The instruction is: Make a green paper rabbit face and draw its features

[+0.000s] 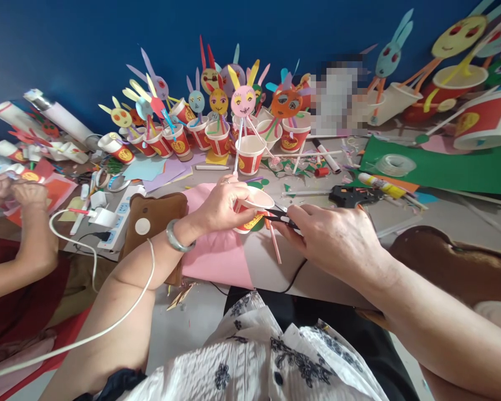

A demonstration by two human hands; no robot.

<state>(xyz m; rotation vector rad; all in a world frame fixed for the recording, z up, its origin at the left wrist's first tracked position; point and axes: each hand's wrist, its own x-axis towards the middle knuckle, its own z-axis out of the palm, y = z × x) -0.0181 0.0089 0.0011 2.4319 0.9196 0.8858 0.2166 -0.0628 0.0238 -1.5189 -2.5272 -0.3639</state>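
A red and white paper cup is gripped in my left hand, fingers round its left side and its open mouth tilted up. My right hand is closed on black scissors, whose blades touch the cup's side just below the rim. My right fingers hide most of the handles. Under the cup lies a pink paper sheet, and an orange-pink straw slants down beside it. Right behind stands a cup with a pink rabbit face on straws.
Several paper cups with rabbit faces line the blue wall. A black glue gun, tape roll and green paper lie right. A power strip and white cable are left, beside another person's hands.
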